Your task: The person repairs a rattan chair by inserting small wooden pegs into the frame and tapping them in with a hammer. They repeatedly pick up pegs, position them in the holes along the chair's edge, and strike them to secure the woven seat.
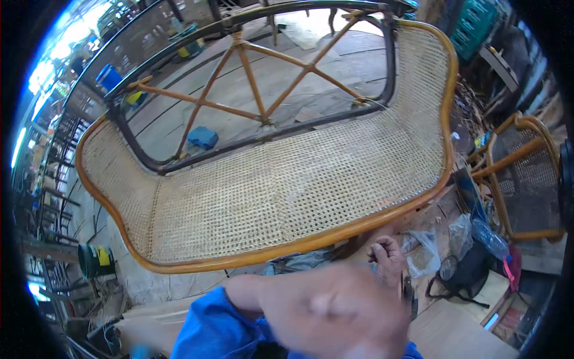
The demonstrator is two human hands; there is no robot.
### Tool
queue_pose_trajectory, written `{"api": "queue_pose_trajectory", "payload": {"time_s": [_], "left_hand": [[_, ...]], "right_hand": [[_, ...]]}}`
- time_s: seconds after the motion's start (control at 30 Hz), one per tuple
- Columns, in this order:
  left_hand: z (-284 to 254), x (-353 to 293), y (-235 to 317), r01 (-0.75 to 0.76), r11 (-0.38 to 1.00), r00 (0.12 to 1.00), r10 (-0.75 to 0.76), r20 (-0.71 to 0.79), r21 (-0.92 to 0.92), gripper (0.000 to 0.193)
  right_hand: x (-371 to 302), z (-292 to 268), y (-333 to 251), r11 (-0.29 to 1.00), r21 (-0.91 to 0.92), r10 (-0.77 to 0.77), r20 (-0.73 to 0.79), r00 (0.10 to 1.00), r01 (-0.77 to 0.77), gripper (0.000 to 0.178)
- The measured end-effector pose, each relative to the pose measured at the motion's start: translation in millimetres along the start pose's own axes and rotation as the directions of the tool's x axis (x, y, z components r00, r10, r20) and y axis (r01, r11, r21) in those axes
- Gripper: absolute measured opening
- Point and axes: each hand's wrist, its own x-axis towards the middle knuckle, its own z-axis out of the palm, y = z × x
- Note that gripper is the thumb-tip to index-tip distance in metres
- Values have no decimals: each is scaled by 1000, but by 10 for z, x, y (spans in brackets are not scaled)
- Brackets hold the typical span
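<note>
A long rattan bench (293, 179) with a woven cane seat and an orange-brown bent frame stretches across the view. Close up and blurred, my left hand (335, 305) reaches rightward from a blue sleeve (221, 326), below the bench's front rail. Its fingers are smeared, so I cannot make out their pose. Partly behind it, my right hand (387, 254) is just below the front rail. Its fingers are curled in, and whatever they may hold is too small or hidden. Dark rails and crossed rattan struts (308, 67) form the back of the bench.
Rightward stands a rattan chair (520, 173) with a cane panel. Clear plastic bags (424, 254), a plastic bottle (489, 237) and a black bag (469, 275) lie near my right hand. A dark green bucket (95, 261) is at left, with a blue bundle (203, 137) beyond the seat.
</note>
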Motion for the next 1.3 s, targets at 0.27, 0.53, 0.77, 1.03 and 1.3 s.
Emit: {"api": "queue_pose_trajectory", "payload": {"time_s": [0.27,0.53,0.77,1.03,1.3], "left_hand": [[442,761,-108,553,272,786,-484,-385,788,21],[621,780,179,835,-1,385,-714,-584,551,29],[598,408,282,842,-46,358,-697,-621,538,27],[533,286,322,843,-56,343,-709,-616,534,27],[475,189,356,852,-10,370,-696,-615,524,27]], "right_hand": [[-50,-46,-76,997,76,25,94,995,-32,10],[-94,-39,42,997,47,58,174,983,-67,6],[-114,17,5,997,37,57,192,980,-66,9],[-121,19,18,997,-55,71,176,982,-62,9],[-41,112,13,992,-57,126,211,969,-116,8]]}}
